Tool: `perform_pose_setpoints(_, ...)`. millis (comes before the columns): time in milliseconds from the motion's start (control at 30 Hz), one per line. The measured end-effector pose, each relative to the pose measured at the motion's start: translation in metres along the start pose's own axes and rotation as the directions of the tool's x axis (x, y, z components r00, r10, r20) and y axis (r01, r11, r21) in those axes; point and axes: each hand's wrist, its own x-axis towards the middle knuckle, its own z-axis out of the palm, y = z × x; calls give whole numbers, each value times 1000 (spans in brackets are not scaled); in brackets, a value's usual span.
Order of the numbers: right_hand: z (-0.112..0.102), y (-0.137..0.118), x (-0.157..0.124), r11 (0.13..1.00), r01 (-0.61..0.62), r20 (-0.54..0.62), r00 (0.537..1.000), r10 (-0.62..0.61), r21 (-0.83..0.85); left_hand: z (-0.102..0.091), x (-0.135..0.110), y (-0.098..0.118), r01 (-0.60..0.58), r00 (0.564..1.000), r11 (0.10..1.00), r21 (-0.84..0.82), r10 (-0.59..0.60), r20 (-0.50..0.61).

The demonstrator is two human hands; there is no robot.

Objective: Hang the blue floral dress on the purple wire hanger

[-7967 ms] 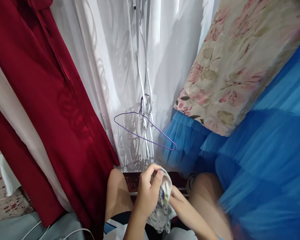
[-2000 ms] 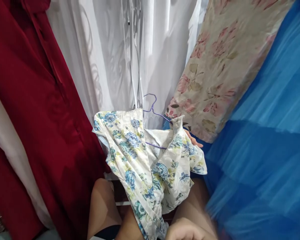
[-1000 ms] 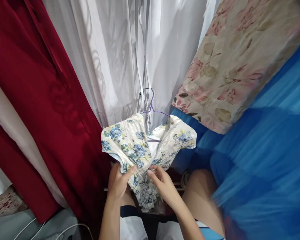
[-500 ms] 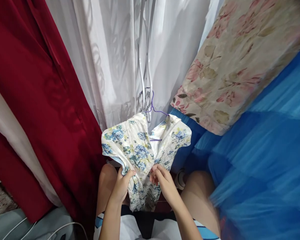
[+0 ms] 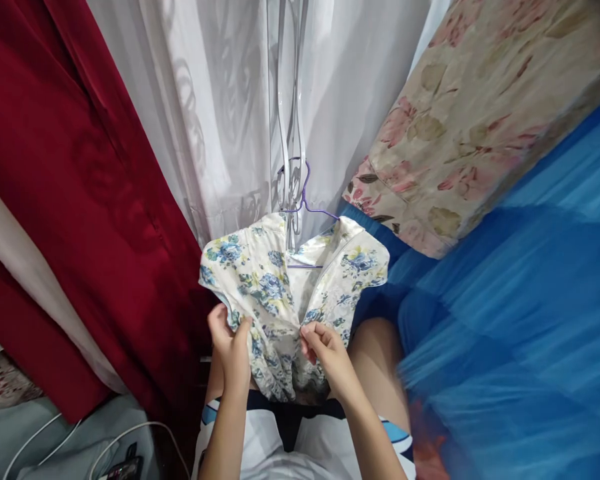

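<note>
A small white shirt with blue flowers (image 5: 273, 287) hangs on a purple wire hanger (image 5: 307, 203). The hanger's hook sits on a white metal grille (image 5: 287, 133) behind a sheer white curtain. My left hand (image 5: 230, 340) pinches the shirt's left front edge below the sleeve. My right hand (image 5: 325, 347) pinches the right front edge near the middle. Both hands are closed on the cloth, close together, just above my bare knees.
A dark red curtain (image 5: 70, 187) hangs at the left. At the right are a floral cushion (image 5: 470, 113) and blue netting (image 5: 520, 320). White cables and a phone (image 5: 123, 468) lie on a grey surface at the lower left.
Eight seconds ago the hanger hung bare and the shirt was bunched in my hands. The shirt now hangs on the hanger. In the last second both hands shifted slightly up along its front edges.
</note>
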Motion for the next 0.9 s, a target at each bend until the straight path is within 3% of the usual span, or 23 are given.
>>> perform_pose_setpoints(33,-1,1,-1,1000,-2,-14,1000,2,-4,0,-2,-2,-129,989,990,60,133,-69)
perform_pose_setpoints(67,-2,1,-2,1000,0,-21,1000,-1,-12,1,-6,-3,-223,970,967,121,232,-69)
perform_pose_setpoints(100,-3,2,-2,1000,6,-19,1000,-6,-21,2,-12,-4,-277,960,946,170,281,5)
perform_pose_setpoints(167,-4,3,-3,999,19,5,1000,-19,-38,7,-27,-5,-290,933,929,228,222,284)
perform_pose_setpoints(200,-5,3,-3,999,24,13,1000,-23,-45,11,-34,-5,-274,893,931,241,154,422)
perform_pose_setpoints(233,-6,3,-3,998,24,15,1000,-24,-52,14,-41,-5,-255,847,934,251,91,523)
perform_pose_setpoints(300,-8,1,-3,998,7,3,1000,-7,-60,22,-50,-6,-221,789,939,263,14,614)
perform_pose_setpoints(367,-11,-5,-4,998,-16,-12,1000,15,-66,28,-55,-5,-199,772,948,247,-3,636)
perform_pose_setpoints(600,-12,-21,-8,996,-48,-13,999,47,-75,37,-63,-9,-82,786,988,134,-19,619)
perform_pose_setpoints(767,-13,-13,-7,995,-85,9,996,85,-61,39,-63,-19,-189,761,957,222,0,649)
perform_pose_setpoints(900,-18,-39,15,1000,0,-39,999,1,12,36,-56,-15,-304,704,912,276,20,710)
